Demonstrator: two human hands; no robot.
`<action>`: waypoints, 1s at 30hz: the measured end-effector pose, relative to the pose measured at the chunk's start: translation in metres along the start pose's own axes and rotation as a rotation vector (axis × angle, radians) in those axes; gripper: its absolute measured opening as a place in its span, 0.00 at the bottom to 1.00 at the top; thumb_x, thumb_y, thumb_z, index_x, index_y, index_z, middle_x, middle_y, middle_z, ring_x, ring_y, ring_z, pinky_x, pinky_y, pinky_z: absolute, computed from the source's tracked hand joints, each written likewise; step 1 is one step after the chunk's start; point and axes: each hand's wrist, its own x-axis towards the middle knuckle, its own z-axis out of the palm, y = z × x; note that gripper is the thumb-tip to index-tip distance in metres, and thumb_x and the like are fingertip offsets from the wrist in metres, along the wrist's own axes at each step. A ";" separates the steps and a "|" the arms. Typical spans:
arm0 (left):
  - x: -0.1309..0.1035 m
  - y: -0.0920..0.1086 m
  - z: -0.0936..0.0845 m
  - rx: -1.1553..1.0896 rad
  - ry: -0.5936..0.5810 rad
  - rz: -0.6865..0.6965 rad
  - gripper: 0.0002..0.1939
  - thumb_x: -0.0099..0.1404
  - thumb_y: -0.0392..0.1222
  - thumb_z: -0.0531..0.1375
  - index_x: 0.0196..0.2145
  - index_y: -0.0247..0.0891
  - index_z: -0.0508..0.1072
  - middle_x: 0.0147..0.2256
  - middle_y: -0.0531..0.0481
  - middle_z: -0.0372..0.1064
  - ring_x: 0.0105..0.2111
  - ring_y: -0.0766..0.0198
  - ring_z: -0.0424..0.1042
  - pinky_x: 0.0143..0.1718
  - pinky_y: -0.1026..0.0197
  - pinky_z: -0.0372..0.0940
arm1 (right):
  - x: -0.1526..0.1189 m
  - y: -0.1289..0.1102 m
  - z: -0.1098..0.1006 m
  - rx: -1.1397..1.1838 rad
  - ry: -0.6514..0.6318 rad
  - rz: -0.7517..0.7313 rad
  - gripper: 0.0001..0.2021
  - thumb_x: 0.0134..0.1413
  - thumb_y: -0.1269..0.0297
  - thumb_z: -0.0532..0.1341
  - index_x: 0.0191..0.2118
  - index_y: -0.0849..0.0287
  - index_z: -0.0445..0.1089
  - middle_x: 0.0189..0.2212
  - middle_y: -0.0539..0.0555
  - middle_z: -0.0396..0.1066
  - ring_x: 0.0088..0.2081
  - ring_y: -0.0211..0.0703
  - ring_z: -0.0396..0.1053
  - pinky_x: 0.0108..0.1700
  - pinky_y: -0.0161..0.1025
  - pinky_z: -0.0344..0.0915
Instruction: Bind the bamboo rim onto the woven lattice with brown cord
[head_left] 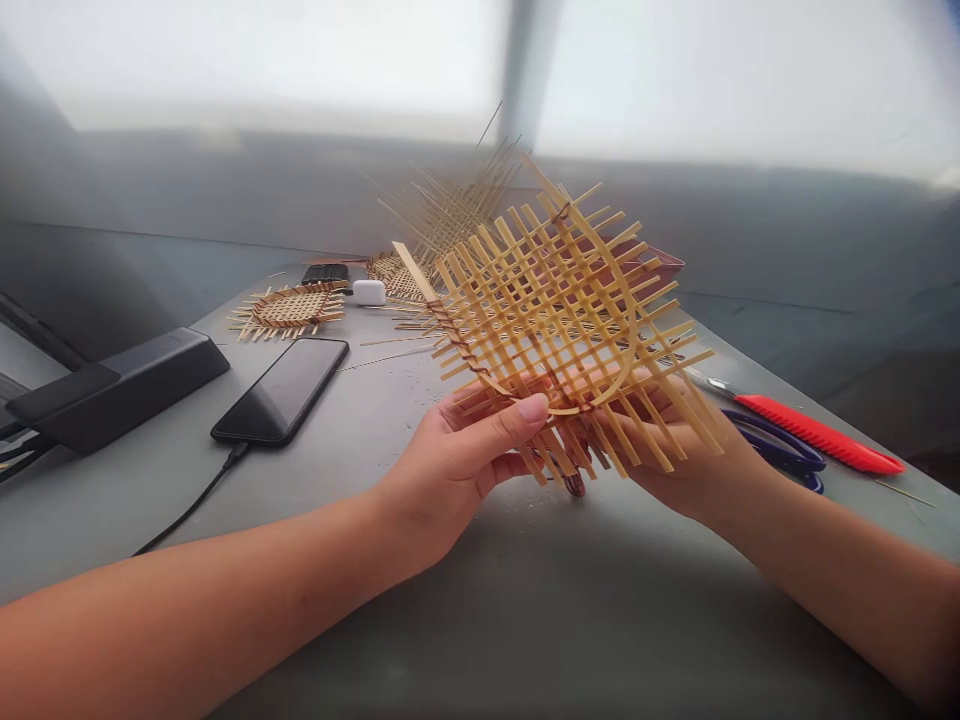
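Observation:
A woven bamboo lattice [540,300] is held up and tilted toward me above the table. A thin bamboo hoop [634,330] curves over its face, bound along the left side by brown cord [465,350]. My left hand [480,450] grips the lower edge, its thumb pressed on the hoop and its fingers behind. My right hand [675,440] is behind the lower right of the lattice; strips cover most of its fingers, so its grip is hidden. A small bundle of brown cord [574,484] hangs below the weave.
A phone [281,395] on a cable and a black power strip [120,385] lie at left. Behind are a finished round weave [292,308], a white earbud case [369,292] and loose strips [457,215]. A red utility knife [821,433] and blue-handled scissors [780,445] rest at right.

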 end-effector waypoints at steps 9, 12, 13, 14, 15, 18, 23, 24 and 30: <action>0.001 0.000 0.002 0.030 0.000 0.014 0.12 0.62 0.45 0.66 0.43 0.40 0.79 0.44 0.45 0.76 0.43 0.57 0.74 0.41 0.59 0.67 | 0.003 -0.001 0.006 0.082 -0.031 -0.063 0.07 0.43 0.61 0.73 0.29 0.52 0.76 0.24 0.49 0.73 0.29 0.43 0.72 0.33 0.40 0.73; 0.001 0.000 0.001 0.045 -0.006 0.021 0.13 0.62 0.46 0.66 0.44 0.40 0.79 0.45 0.44 0.76 0.44 0.57 0.74 0.42 0.58 0.67 | 0.002 -0.003 0.008 0.132 -0.019 -0.065 0.11 0.41 0.65 0.75 0.33 0.49 0.76 0.26 0.48 0.73 0.29 0.41 0.72 0.35 0.39 0.74; 0.001 0.000 0.001 0.049 -0.006 0.023 0.13 0.63 0.46 0.66 0.44 0.40 0.79 0.46 0.44 0.76 0.45 0.56 0.74 0.43 0.57 0.68 | 0.002 -0.003 0.008 0.143 -0.009 -0.051 0.13 0.40 0.66 0.75 0.34 0.50 0.76 0.29 0.48 0.75 0.31 0.41 0.73 0.37 0.38 0.74; 0.000 0.000 0.001 0.052 -0.004 0.024 0.14 0.63 0.46 0.66 0.45 0.40 0.79 0.47 0.43 0.75 0.46 0.54 0.74 0.44 0.56 0.68 | 0.001 -0.003 0.008 0.158 0.001 -0.031 0.13 0.40 0.68 0.75 0.35 0.50 0.76 0.32 0.49 0.76 0.33 0.41 0.75 0.38 0.37 0.74; 0.000 0.000 0.001 0.054 -0.001 0.024 0.15 0.63 0.46 0.65 0.46 0.40 0.78 0.48 0.43 0.75 0.47 0.53 0.73 0.44 0.55 0.68 | 0.001 -0.002 0.007 0.180 0.011 -0.006 0.13 0.41 0.68 0.74 0.35 0.51 0.76 0.35 0.49 0.77 0.36 0.42 0.76 0.39 0.36 0.74; 0.001 -0.001 0.001 0.054 0.012 0.024 0.15 0.63 0.47 0.65 0.46 0.39 0.78 0.49 0.42 0.75 0.48 0.51 0.73 0.45 0.54 0.69 | 0.002 0.000 0.006 0.262 0.050 0.057 0.11 0.43 0.66 0.73 0.36 0.53 0.76 0.36 0.50 0.78 0.37 0.42 0.77 0.40 0.36 0.75; 0.002 -0.001 -0.001 0.054 0.014 0.032 0.15 0.63 0.46 0.65 0.46 0.38 0.77 0.49 0.41 0.75 0.48 0.53 0.74 0.42 0.58 0.68 | 0.004 0.002 0.007 0.225 0.005 0.036 0.13 0.43 0.64 0.74 0.39 0.52 0.76 0.39 0.51 0.79 0.41 0.43 0.77 0.42 0.36 0.74; 0.002 -0.001 -0.001 0.047 0.012 0.030 0.15 0.64 0.46 0.65 0.47 0.38 0.77 0.49 0.41 0.75 0.48 0.53 0.74 0.42 0.58 0.68 | 0.004 0.002 0.007 0.212 0.007 0.029 0.14 0.43 0.64 0.74 0.39 0.52 0.76 0.39 0.51 0.79 0.41 0.43 0.76 0.42 0.35 0.74; 0.003 -0.004 -0.002 -0.004 0.046 0.026 0.15 0.63 0.46 0.66 0.46 0.38 0.78 0.48 0.43 0.77 0.49 0.54 0.74 0.48 0.57 0.68 | 0.003 0.003 0.004 0.184 -0.066 0.023 0.13 0.48 0.61 0.73 0.41 0.51 0.77 0.39 0.51 0.78 0.41 0.42 0.76 0.45 0.37 0.72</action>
